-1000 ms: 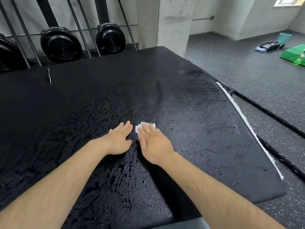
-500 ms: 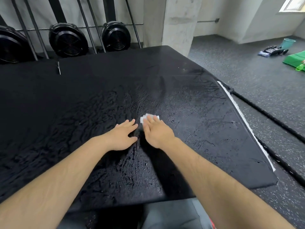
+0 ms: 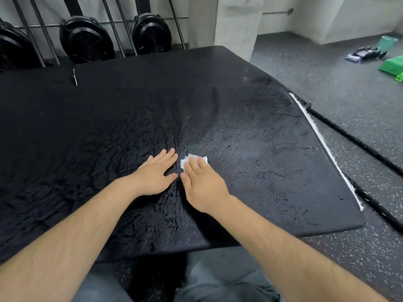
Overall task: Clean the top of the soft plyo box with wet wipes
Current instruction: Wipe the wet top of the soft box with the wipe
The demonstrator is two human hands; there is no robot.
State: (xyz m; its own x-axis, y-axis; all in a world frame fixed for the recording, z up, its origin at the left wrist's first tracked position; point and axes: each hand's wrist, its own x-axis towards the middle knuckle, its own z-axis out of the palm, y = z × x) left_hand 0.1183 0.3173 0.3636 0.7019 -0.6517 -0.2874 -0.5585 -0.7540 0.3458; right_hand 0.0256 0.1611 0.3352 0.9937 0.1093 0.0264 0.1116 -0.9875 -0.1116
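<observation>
Plyo box top [image 3: 261, 160], wipe [image 3: 192, 160] under right fingers [image 3: 196, 168]

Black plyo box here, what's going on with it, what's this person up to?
A person is wiping the top of the soft plyo box with a white wet wipe. The right hand presses the wipe flat under straight fingers, near the middle of the top. The left hand lies flat on the surface right beside it and holds nothing. The top around both hands looks wet, with streaks and droplets.
</observation>
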